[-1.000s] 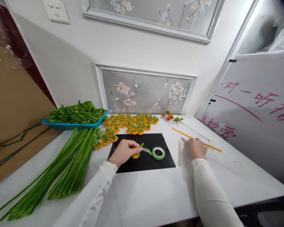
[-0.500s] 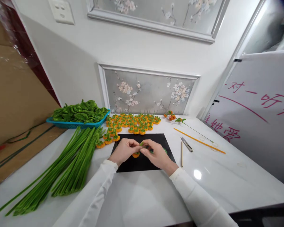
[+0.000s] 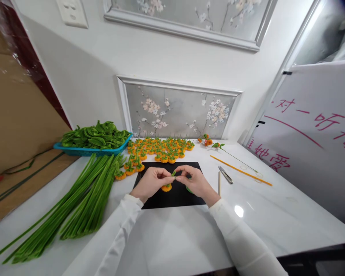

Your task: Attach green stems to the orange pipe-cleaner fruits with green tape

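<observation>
Over the black mat (image 3: 176,201), my left hand (image 3: 153,183) pinches the green stem of an orange fuzzy flower (image 3: 166,188), whose head hangs below the fingertips. Thumb and forefinger of my right hand (image 3: 196,184) are closed at the same stem, apparently on the end of the green tape; the strip itself is mostly covered by fingers. Behind the right fingers, only part of the green tape roll (image 3: 189,189) shows on the mat. A utility knife (image 3: 225,174) and a thin wooden stick (image 3: 219,184) lie to the right of this hand.
At the left are a bundle of green fuzzy stems (image 3: 83,203) and a blue tray (image 3: 87,151) heaped with green leaves. Several orange flowers (image 3: 161,147) stand behind the mat. An orange pipe cleaner (image 3: 241,170) and a finished flower stem (image 3: 208,142) lie at the right.
My right hand has let go of the utility knife, left it on the table, and come left to meet my left hand at the flower's stem. My left hand keeps its pinch.
</observation>
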### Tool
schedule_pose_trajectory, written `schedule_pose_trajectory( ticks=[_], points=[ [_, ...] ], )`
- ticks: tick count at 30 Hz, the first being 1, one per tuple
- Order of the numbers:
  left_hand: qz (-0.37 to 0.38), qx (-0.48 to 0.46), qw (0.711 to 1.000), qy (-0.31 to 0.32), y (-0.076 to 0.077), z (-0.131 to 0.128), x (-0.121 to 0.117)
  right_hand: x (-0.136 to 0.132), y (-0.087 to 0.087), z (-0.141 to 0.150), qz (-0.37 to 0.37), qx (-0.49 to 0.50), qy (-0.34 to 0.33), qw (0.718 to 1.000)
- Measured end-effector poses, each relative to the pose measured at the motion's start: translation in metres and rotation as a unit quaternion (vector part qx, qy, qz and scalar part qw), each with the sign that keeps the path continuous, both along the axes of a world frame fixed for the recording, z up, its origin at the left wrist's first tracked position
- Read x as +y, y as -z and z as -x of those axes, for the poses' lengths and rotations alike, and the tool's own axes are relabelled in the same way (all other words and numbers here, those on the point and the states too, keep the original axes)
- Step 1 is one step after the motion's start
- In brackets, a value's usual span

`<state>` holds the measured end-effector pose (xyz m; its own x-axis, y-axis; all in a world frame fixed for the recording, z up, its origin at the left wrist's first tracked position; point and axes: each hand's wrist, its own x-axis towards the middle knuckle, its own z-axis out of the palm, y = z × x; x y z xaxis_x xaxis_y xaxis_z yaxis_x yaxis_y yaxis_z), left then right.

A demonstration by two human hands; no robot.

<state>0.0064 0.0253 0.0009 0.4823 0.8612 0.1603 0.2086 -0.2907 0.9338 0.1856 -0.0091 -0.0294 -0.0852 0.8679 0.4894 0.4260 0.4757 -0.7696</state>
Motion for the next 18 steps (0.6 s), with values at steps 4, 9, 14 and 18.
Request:
schedule_pose_trajectory(
  ticks=[4,9,14,18],
  points=[
    [0.006,-0.009,1.000,-0.004,-0.001,0.000,0.000,0.000,-0.003,-0.001,-0.011,-0.008,-0.003,1.000],
    [0.023,-0.021,1.000,-0.004,-0.001,-0.001,0.000,0.002,0.000,-0.002,0.003,0.001,-0.016,1.000],
    [0.054,-0.022,0.998,0.000,-0.001,0.000,-0.002,0.005,0.007,0.000,0.038,0.103,-0.113,0.987],
    [0.065,-0.018,0.998,0.010,0.000,0.000,-0.002,0.006,0.008,0.003,0.058,0.149,-0.156,0.975]
  ],
)
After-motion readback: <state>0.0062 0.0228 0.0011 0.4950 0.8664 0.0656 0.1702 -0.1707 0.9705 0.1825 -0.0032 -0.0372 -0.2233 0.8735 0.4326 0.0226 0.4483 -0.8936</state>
